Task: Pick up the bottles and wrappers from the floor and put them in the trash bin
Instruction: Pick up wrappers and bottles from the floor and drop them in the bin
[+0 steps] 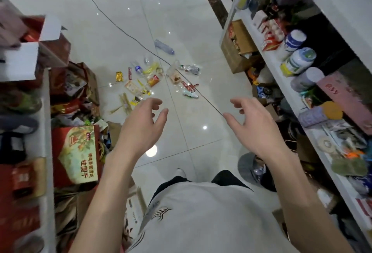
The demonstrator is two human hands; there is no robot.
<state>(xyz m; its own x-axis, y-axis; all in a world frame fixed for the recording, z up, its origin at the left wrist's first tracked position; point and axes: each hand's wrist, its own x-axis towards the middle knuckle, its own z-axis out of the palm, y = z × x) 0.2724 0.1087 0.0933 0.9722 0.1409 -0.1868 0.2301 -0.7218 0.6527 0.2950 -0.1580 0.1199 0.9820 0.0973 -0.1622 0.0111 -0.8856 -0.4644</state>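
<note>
Standing over the pale tiled floor (112,21), I hold both arms out in front of me. My left hand (141,126) is spread with the fingers loosely curled and nothing in it; my right hand (253,124) is the same, fingers apart and empty. Both hang above bare tile, well short of the litter.

The litter lies in one scatter ahead of my hands. I count three clear plastic bottles: one with a blue cap (164,47) farthest off, one with a blue label (137,69) to the left, and one lying on its side at the right (190,69). Among them are the wrappers, too tangled for an exact count; I can pick out a gold wrapper (119,76), an orange wrapper (153,80), a clear packet with brown contents (175,77), a pale green wrapper (189,93) and some yellow strips (124,104) nearest my left hand.

One thin dark cable (120,28) runs across the floor and through the scatter.

A white shelf unit (267,59) full of jars and boxes stands to my right, and a red gift box (77,154) sits among clutter to my left. Low on the right is a grey bin (244,164) with clear plastic inside.
</note>
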